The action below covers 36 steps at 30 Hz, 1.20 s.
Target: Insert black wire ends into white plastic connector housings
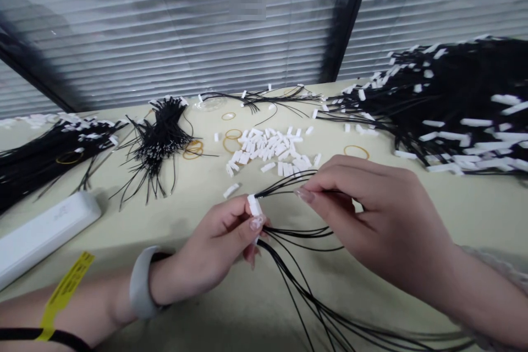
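Note:
My left hand pinches a white connector between thumb and fingers, and black wires run out of it to the right. Closed on the upper black wires is my right hand, its thumb and index finger pressed together. Lower wires hang from below the left fingers and curve toward the bottom right. Just beyond the hands lies a loose pile of small white connectors, with one stray piece nearer my left hand.
A large heap of black wires with white connectors covers the right back. Wire bundles lie at the left. Yellow rubber bands are scattered about. A long white object is at the left edge. Blinds stand behind the table.

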Available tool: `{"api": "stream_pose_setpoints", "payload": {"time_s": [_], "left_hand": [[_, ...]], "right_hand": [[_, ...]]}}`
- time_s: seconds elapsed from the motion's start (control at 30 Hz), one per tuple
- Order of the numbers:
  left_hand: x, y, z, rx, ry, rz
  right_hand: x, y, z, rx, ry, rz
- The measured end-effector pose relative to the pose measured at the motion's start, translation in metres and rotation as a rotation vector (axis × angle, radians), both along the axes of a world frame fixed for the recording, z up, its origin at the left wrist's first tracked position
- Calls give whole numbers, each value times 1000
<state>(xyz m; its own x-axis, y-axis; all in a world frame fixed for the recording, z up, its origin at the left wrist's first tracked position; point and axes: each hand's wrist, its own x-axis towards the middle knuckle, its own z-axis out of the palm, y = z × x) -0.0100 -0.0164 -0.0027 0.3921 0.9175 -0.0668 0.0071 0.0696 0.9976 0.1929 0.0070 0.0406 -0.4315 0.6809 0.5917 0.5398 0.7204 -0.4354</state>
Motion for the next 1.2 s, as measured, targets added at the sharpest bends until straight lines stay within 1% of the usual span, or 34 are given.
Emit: {"api": "stream_pose_setpoints", "payload": {"time_s": [0.3, 0.47, 0.67, 0.87, 1.0, 1.1, 1.17, 1.2], "left_hand": [[1, 1, -2, 0, -32, -8], [0, 0, 0, -26, -26, 1], [2, -1, 2, -84, 1, -30], [3, 0, 4, -71, 60, -107], [2, 0, 4, -39, 96, -154], [2, 0, 3, -41, 86, -138], [3, 0, 1, -35, 59, -98], [3, 1, 1, -28, 44, -73]], "right_hand": [[1, 0, 0, 39, -33, 15], [4, 4, -2, 13, -113, 90], [3, 10, -9, 172, -237, 35], [-5, 7, -18, 142, -393, 99], [-9, 5, -21, 245, -402, 106], [-10, 4, -18, 320, -417, 105], [-10, 4, -15, 365, -380, 85], [-9, 3, -13, 384, -355, 105]]}}
